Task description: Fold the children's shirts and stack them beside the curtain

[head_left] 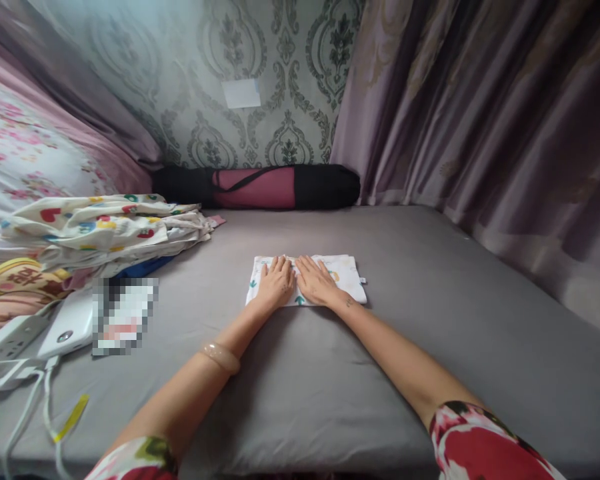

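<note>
A white cloth (349,280) with small coloured prints lies folded into a flat rectangle on the grey bed sheet (410,320). A small white tag sticks out at its right edge. My left hand (276,281) rests flat on the cloth's left half, fingers stretched out and pointing away from me. Beside it, my right hand (316,279) also lies flat, on the middle of the cloth. The two hands almost touch each other. Neither one grips anything. A pale bangle (221,358) sits on my left forearm.
Patterned clothes (100,227) are heaped at the left. Nearer lie a white power bank (73,323), a power strip (13,340), white cables (47,407) and a pixelated item (124,317). A long black and maroon bag (255,187) lies against the wall. Curtains (455,100) hang at right.
</note>
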Tool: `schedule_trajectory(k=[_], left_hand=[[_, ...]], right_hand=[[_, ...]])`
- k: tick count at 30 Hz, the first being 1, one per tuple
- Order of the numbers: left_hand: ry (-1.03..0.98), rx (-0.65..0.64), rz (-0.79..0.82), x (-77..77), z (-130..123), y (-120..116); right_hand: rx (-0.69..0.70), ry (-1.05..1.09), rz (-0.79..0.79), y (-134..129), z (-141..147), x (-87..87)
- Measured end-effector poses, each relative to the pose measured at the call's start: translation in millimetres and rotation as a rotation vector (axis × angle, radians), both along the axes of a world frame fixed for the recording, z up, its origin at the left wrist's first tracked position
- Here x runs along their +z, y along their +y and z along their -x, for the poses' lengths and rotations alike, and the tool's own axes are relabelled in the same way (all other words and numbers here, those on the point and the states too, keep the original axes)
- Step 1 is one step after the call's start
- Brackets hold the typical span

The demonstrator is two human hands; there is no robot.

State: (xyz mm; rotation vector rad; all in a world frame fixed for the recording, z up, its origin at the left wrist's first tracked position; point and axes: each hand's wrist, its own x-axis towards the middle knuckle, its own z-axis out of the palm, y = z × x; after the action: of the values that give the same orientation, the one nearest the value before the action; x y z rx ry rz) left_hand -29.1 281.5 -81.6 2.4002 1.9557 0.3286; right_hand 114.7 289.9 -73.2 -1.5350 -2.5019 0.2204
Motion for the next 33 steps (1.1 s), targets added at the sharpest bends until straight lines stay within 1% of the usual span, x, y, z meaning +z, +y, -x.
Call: schedule_trajectory(k=[2, 4, 6, 10, 12, 14, 16, 18, 20, 23, 27, 30, 33], left_hand=[[0.011, -0.038, -0.037, 3.9, -4.4, -2.9], [0.033, -0.084, -0.053, 4.3, -9.7, -6.1], [0.051, -0.109, -0.027, 0.3, -14.0, -8.3], [0.065, -0.113, 0.012, -12.1, -17.2, -7.5], [0.068, -0.112, 0.011, -14.1, -16.9, -6.0], [0.072, -0.119, 0.028, -11.3, -15.7, -4.9], [0.072, -0.135, 0.058, -5.4, -13.1, -4.8], [0.066, -0.119, 0.057, 0.2, -8.5, -5.2], [0.064, -0.061, 0.007, 2.4, -2.2, -5.4], [0.070, 0.010, -0.019, -1.8, 6.3, -4.7], [0.070, 0.023, 0.029, -8.2, 8.8, -3.5], [0.075, 0.024, 0.030, -5.7, 8.0, -3.5], [0.085, 0.010, 0.015, -1.4, 12.0, -4.2]], right_hand=[[-0.038, 0.004, -0.028, 0.1, -6.1, 4.5], [-0.073, -0.002, -0.059, -0.8, -11.6, 4.8], [-0.090, -0.015, -0.055, -2.2, -15.1, 0.8], [-0.105, -0.030, -0.049, -3.9, -15.3, -10.3], [-0.109, -0.031, -0.052, -3.5, -14.4, -11.9], [-0.107, -0.034, -0.032, -2.9, -14.9, -9.5], [-0.088, -0.038, -0.002, -2.7, -17.9, -4.2], [-0.080, -0.038, -0.009, -3.1, -23.5, 1.3], [-0.106, -0.038, -0.047, -3.9, -29.9, 3.9], [-0.144, -0.050, -0.058, -5.0, -36.9, 0.5], [-0.159, -0.056, -0.038, -5.5, -37.4, -7.3], [-0.153, -0.046, -0.029, -4.2, -37.8, -6.4], [-0.126, -0.034, 0.017, -1.4, -44.5, -2.3]])
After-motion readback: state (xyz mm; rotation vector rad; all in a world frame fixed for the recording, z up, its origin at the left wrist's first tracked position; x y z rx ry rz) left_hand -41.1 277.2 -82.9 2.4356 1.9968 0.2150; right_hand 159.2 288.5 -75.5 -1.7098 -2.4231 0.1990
